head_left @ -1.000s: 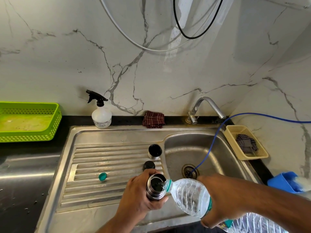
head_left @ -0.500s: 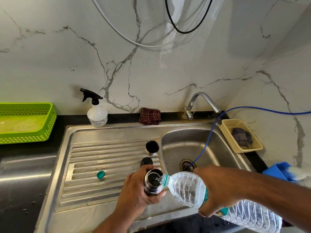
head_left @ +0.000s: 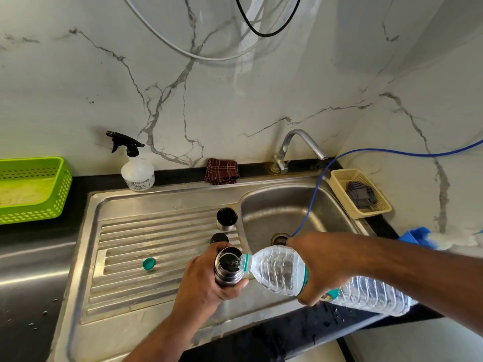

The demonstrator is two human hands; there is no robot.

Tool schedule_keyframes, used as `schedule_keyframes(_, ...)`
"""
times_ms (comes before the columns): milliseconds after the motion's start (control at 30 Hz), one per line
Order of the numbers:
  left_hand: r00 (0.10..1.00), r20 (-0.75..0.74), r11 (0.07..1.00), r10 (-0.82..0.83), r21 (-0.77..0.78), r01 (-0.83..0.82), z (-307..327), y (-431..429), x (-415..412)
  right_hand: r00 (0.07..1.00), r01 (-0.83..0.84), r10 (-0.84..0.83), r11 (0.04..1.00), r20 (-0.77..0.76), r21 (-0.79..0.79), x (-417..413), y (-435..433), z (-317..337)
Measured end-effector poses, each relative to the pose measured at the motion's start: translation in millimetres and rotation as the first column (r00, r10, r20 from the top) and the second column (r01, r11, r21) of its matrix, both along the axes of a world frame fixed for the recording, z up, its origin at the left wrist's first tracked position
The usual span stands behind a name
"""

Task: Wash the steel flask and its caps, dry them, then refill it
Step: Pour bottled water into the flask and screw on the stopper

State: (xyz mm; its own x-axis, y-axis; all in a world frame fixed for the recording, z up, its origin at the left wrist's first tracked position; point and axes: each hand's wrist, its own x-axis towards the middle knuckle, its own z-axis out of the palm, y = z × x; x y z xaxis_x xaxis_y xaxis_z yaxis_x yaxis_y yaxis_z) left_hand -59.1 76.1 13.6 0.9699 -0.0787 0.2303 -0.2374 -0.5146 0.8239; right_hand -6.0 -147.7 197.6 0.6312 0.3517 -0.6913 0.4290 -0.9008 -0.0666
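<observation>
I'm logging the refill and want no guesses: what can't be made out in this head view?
All in the head view:
The steel flask: the left hand covers its body and its inside is dark, so the fill level is unclear.
The plastic bottle: the right hand hides most of its label.
The spray bottle: its label print is too small to read.
The blue object: partly behind the right forearm, unidentifiable.

Left of the sink basin [head_left: 274,205], on the draining board [head_left: 156,231]: cup lid [head_left: 226,218] nearest, stopper [head_left: 219,238] just before it, bottle cap [head_left: 149,264] farther left. Before the basin's left corner: steel flask [head_left: 225,278], water bottle [head_left: 277,270] mouth at its rim. Behind the basin: tap [head_left: 295,147], folded cloth [head_left: 222,171], spray bottle [head_left: 137,171]. Right of it: small basket [head_left: 373,214].
</observation>
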Motion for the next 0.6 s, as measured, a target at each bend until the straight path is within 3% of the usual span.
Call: schedule_keyframes(600,1.000,-0.001,1.000,0.000,-0.031,0.000,8.7,-1.1,-3.3,0.998,-0.016,0.018,0.999,0.057,-0.038,-3.1,1.2,-0.7)
